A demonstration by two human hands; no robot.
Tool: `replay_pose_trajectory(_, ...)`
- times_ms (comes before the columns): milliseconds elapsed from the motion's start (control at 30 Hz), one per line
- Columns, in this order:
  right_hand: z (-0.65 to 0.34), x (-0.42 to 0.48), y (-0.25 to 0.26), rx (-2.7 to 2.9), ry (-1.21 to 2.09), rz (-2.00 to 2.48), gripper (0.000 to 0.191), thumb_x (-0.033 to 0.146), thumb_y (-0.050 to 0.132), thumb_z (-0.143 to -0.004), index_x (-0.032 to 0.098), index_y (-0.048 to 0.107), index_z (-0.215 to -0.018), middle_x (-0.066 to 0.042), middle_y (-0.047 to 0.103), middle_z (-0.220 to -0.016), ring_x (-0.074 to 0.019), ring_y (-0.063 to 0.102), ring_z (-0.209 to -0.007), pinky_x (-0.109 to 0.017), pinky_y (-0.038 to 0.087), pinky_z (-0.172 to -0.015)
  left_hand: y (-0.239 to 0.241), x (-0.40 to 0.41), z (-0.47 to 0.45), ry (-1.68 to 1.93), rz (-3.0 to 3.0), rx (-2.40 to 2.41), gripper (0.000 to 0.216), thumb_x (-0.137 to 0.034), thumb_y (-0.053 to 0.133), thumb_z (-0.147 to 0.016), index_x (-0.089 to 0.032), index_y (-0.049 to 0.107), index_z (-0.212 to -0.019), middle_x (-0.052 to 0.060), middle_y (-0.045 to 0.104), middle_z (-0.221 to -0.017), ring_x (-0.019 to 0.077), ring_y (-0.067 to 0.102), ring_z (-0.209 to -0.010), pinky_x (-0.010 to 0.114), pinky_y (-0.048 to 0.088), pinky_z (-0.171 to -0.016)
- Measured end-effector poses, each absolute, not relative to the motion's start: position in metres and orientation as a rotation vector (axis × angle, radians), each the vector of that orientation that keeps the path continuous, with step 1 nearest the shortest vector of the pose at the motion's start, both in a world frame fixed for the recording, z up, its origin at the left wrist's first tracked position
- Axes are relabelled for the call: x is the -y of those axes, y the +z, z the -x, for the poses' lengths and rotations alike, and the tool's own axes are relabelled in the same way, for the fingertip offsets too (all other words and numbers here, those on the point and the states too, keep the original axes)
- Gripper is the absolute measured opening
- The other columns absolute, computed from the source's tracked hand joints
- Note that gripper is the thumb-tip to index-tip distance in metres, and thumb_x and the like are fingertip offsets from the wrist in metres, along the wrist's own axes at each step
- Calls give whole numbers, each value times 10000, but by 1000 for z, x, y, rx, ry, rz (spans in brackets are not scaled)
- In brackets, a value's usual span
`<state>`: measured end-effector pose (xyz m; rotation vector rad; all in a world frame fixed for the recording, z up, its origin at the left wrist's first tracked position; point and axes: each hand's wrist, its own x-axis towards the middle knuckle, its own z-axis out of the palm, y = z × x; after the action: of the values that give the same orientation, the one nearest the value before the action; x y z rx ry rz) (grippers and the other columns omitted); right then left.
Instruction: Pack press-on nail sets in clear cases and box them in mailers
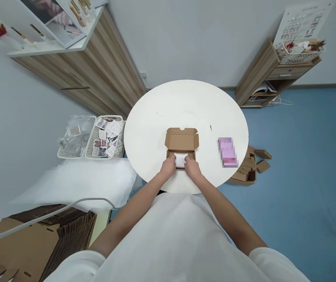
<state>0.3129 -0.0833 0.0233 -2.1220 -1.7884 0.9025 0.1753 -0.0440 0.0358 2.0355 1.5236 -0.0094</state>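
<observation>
On the round white table lies a small brown cardboard box, its lid folded back away from me. A white wrapped packet sits in the box tray, between my two hands. My left hand grips the packet's left end, fingers curled over the box edge. At the packet's right end, my right hand is closed in the same way. The packet's contents are hidden by its white wrapping.
A pixelated pink-purple rectangular item lies right on the table. Brown boxes are on the floor beyond. At left stand a basket of printed cards, a basket of clear bags, white sheets and stacked flat cardboard.
</observation>
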Motion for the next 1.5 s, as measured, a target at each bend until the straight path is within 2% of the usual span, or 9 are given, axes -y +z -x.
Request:
replay_pose_trajectory(167,-319,88,27,1892,803,1986,171,114,448,-776,171,520,-921,-147,504,-1092,-221,553,-824,-316,397,-644,40,48,-176,48,-2080,-1519,214,-122,417,-749,-170,511,-936,105,569,-902,236,555,-856,349,426,-714)
replay_pose_trajectory(400,-362,80,42,1571,774,1791,238,308,449,-800,199,542,-991,-88,550,-1020,-197,525,-870,-337,415,-775,51,35,-160,401,-1904,-1647,247,-295,466,-785,-181,527,-995,103,564,-976,218,554,-867,352,443,-736)
replay_pose_trajectory(500,-389,59,38,1172,916,1890,371,475,474,-756,195,532,-993,-83,579,-997,-178,527,-756,-339,433,-721,54,11,-150,577,-1625,-1783,397,-426,454,-793,-159,489,-1085,133,529,-1107,201,559,-901,331,440,-757)
replay_pose_trajectory(600,-406,36,32,822,1275,1778,472,586,342,-772,198,531,-963,-78,606,-941,-150,530,-666,-292,451,-599,54,-14,-145,559,-1325,-1729,500,-560,368,-796,-166,496,-1077,135,529,-1158,201,554,-963,312,440,-758)
replay_pose_trajectory(800,-402,12,36,741,1593,1629,558,659,296,-750,200,572,-905,-48,621,-780,-129,506,-551,-251,399,-487,50,-36,-156,498,-1033,-1514,666,-667,223,-776,-147,522,-1065,150,575,-1109,201,580,-939,321,460,-735)
replay_pose_trajectory(1067,-408,7,53,916,1506,1517,434,555,365,-786,246,548,-1030,-33,586,-1028,-142,537,-813,-263,425,-669,62,-31,-161,615,-1130,-1341,636,-638,182,-801,-205,522,-1120,103,543,-1180,222,516,-1068,373,412,-842)
replay_pose_trajectory(1267,-409,25,59,1197,1396,1497,443,380,523,-734,261,472,-1158,-42,506,-1140,-139,520,-864,-307,423,-778,69,-18,-154,571,-1278,-1321,379,-391,328,-822,-242,526,-1109,45,556,-1155,202,491,-1082,371,413,-844)
replay_pose_trajectory(1367,-404,34,59,1302,1235,1616,423,362,521,-726,219,491,-1123,-60,514,-1062,-129,521,-762,-308,440,-724,66,-12,-151,522,-1435,-1377,347,-267,431,-755,-223,541,-1081,47,576,-1100,178,539,-956,330,434,-813)
replay_pose_trajectory(1500,-398,34,59,1448,1128,1711,395,343,475,-753,189,479,-1116,-13,544,-803,-120,502,-633,-290,437,-640,62,-12,-150,462,-1548,-1475,412,-278,497,-738,-202,484,-1143,55,587,-990,141,563,-772,292,465,-719)
